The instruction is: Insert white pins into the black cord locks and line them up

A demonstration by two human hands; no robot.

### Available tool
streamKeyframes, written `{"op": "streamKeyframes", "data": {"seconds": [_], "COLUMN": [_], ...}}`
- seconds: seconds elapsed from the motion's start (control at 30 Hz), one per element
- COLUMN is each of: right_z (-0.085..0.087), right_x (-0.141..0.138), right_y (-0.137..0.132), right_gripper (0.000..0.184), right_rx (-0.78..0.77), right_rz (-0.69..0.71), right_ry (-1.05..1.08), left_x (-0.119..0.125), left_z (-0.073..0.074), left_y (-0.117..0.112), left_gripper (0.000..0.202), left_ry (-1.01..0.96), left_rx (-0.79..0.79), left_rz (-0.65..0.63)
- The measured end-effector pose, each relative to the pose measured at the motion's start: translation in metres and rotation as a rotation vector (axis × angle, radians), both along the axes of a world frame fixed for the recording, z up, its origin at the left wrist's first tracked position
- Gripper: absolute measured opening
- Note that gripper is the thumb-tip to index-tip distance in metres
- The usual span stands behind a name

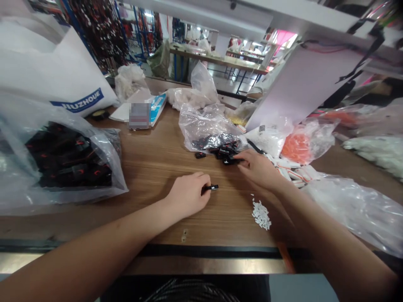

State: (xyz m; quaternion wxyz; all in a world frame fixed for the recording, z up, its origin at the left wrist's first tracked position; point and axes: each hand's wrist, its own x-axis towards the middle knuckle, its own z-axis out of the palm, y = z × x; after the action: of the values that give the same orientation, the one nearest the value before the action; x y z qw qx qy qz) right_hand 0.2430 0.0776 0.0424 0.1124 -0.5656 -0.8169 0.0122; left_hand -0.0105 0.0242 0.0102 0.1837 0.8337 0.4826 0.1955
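Observation:
My left hand (191, 195) is closed around a small black plastic part (214, 187), whose end sticks out past the thumb and finger, just above the table. Further off and to the right, my right hand (256, 167) reaches to a heap of black plastic parts (227, 150) at the mouth of a clear plastic bag (201, 119). Its thumb and forefinger are closed at one black piece (229, 160) on the near side of the heap. A single black part (200, 155) lies just left of the heap. Small white pieces (261, 216) form a pile nearer me, below my right hand.
A large clear bag of black parts (72, 163) stands at the left, before a white sack (40, 63). Behind are a booklet (157, 107) and plastic bags. To the right lie white-and-orange parts (292, 172), a bag of orange pieces (297, 147) and a slanted white panel (302, 79).

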Motion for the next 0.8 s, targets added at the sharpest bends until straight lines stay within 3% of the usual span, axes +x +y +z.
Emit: {"op": "streamKeyframes", "data": {"seconds": [0.17, 0.47, 0.67, 0.8], "right_z": [-0.007, -0.008, -0.001, -0.005], "right_x": [-0.004, 0.005, 0.000, -0.010], "right_y": [0.027, 0.036, 0.006, -0.032], "right_gripper": [0.041, 0.037, 0.047, 0.041], "right_rx": [-0.018, -0.021, -0.165, -0.302], "right_rz": [0.063, 0.076, 0.051, 0.063], "right_ry": [-0.074, -0.044, 0.191, 0.292], "left_x": [-0.006, -0.008, -0.007, -0.005], "left_z": [0.002, 0.000, 0.007, 0.013], "left_y": [0.011, 0.019, 0.015, 0.000], "left_gripper": [0.003, 0.005, 0.014, 0.020], "left_ry": [0.020, 0.039, 0.052, -0.043], "left_rx": [0.015, 0.011, 0.024, 0.192], "left_rz": [0.058, 0.101, 0.124, 0.093]}}
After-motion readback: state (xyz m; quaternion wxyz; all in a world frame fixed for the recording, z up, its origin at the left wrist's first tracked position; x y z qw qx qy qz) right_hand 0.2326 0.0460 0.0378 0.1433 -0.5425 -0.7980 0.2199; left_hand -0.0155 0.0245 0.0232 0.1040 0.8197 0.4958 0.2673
